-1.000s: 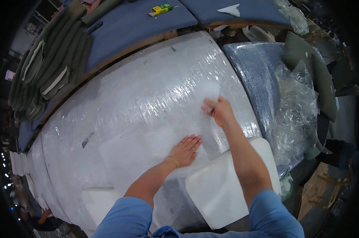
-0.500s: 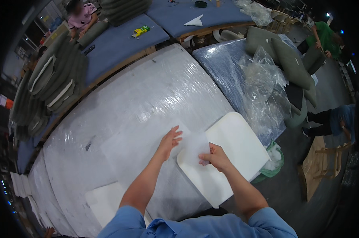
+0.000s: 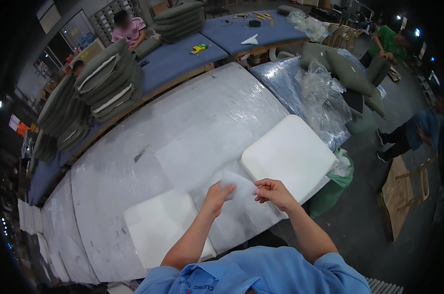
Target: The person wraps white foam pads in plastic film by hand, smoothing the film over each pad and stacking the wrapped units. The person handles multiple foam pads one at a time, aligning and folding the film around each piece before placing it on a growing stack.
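A thin, translucent white sheet hangs between my hands over the front of the plastic-wrapped table. My left hand pinches its left side between thumb and fingers. At its right edge my right hand is closed, fingertips together on the sheet. Just beyond my right hand lies a thick white foam seat pad with rounded corners. A second white foam pad rests to the left of my left forearm. Another pale thin sheet lies flat on the table ahead of my left hand.
Plastic wrap covers the big table. Stacked grey-green cushions stand on blue tables behind it. Crumpled clear plastic and more cushions are at right. A green bag hangs beside the table's right edge. Other people are farther off.
My left hand, open and empty before, has closed on the thin sheet. Both hands have come nearer the table's front edge, off the foam pad. The view has shifted.
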The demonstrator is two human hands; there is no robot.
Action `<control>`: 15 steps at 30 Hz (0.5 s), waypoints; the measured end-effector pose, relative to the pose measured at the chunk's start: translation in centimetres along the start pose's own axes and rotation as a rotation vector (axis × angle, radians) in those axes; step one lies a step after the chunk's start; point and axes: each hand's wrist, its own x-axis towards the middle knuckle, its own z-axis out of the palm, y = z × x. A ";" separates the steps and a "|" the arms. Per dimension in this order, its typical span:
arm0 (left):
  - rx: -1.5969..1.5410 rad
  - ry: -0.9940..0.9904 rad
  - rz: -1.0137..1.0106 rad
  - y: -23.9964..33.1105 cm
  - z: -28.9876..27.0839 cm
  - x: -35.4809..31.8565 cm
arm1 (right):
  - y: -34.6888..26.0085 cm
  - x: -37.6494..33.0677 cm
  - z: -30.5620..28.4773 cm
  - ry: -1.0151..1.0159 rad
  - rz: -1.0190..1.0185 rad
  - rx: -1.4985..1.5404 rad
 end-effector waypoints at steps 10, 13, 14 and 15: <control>0.749 -0.069 0.460 1.7 -5.5 -15.2 | 5.6 -7.8 9.6 -0.092 -0.153 -0.342; 1.002 -0.334 0.552 2.5 -5.6 -17.2 | 4.9 -8.8 12.5 -0.247 -0.145 -0.413; 1.054 -0.376 0.564 1.7 -5.7 -17.3 | 5.0 -8.9 13.3 -0.287 -0.150 -0.405; 1.106 -0.438 0.576 1.5 -5.4 -17.3 | 5.1 -9.0 13.5 -0.308 -0.156 -0.392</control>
